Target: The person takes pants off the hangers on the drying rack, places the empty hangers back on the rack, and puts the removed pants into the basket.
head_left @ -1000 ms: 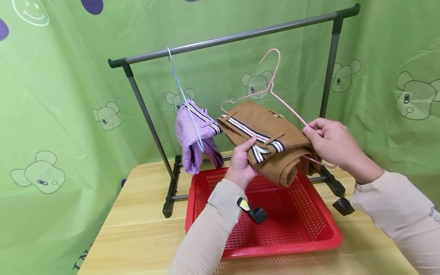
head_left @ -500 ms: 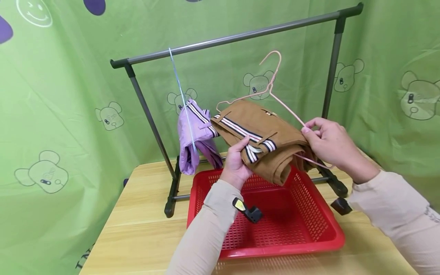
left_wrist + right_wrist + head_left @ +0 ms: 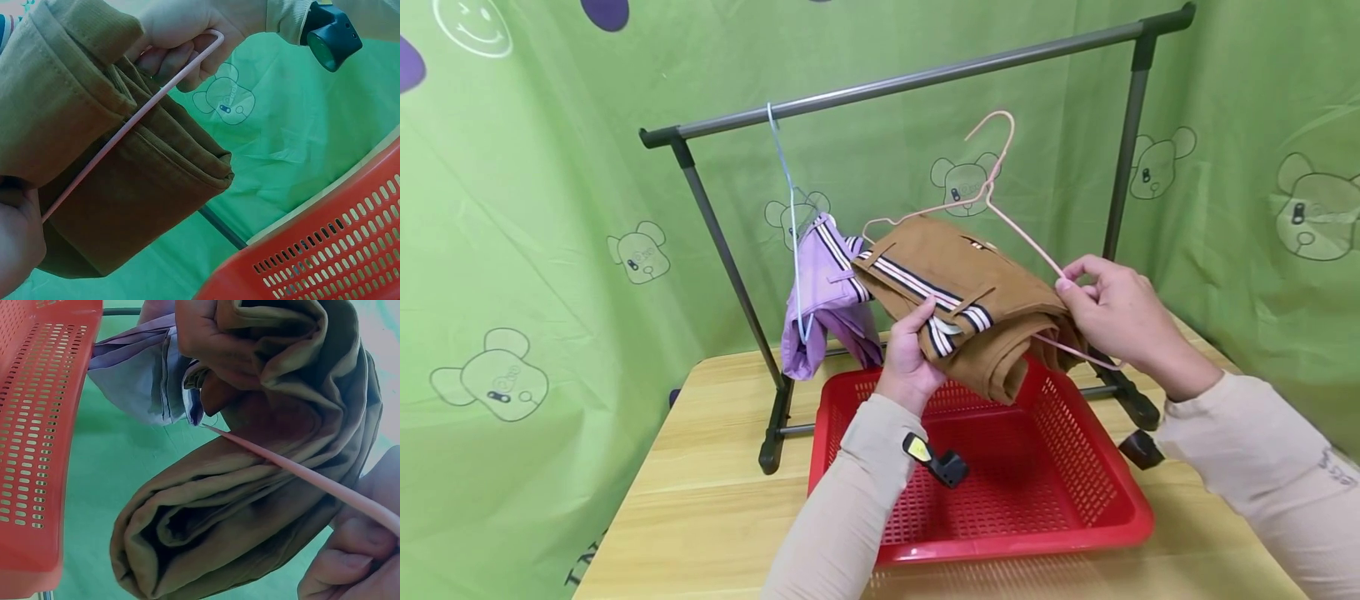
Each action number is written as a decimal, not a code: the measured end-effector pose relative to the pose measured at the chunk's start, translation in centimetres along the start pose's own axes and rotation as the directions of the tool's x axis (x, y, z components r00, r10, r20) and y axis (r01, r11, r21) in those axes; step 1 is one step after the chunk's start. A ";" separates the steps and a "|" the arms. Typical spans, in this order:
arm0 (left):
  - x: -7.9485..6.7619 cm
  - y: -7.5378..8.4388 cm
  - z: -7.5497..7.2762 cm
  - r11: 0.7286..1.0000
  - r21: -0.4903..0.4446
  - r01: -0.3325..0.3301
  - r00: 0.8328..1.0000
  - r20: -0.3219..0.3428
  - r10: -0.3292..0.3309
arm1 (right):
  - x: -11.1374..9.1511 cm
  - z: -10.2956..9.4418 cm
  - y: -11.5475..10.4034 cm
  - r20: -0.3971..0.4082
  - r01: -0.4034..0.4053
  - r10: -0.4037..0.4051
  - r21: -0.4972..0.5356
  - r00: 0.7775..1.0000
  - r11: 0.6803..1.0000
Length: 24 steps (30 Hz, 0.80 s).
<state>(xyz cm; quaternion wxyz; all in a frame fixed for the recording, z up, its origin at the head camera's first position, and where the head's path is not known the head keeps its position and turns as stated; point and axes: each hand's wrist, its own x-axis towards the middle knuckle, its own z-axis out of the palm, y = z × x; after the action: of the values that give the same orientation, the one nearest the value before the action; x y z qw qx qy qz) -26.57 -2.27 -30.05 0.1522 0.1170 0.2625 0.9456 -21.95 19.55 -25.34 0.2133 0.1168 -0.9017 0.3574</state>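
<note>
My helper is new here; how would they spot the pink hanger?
Find the grey rack. In front, the right hand holds the pink hanger against brown trousers. It is off the rack's bar, while the blue hanger hooks over it.

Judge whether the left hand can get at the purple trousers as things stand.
Probably not: the left hand has its grip on the brown trousers, so it would likely have to let go. Their waistband also overlaps the purple trousers in the head view.
</note>
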 end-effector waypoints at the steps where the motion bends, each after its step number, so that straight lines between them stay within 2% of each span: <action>1: 0.0 0.0 0.0 1.000 -0.002 -0.003 1.000 0.001 0.003 | 0.0 0.0 0.0 0.000 0.001 -0.001 0.001 1.000 1.000; 8: -0.1 0.2 0.0 0.999 -0.030 -0.044 0.999 0.018 0.045 | 0.1 0.0 0.2 -0.006 -0.006 0.006 0.001 1.000 1.000; 17: -0.1 0.0 0.0 0.998 -0.036 -0.052 0.999 0.010 0.052 | 0.4 0.2 0.9 -0.019 0.041 -0.041 -0.013 0.999 0.999; 24: -0.1 -0.1 0.1 0.998 -0.045 -0.052 0.998 0.016 0.052 | 0.5 0.3 1.4 -0.017 0.038 -0.038 -0.014 0.999 0.999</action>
<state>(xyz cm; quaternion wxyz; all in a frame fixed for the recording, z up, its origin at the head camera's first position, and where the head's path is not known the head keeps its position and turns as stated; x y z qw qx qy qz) -26.43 -2.15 -29.98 0.1325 0.1286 0.2369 0.9538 -23.00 20.33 -26.12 0.2286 0.1295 -0.8998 0.3483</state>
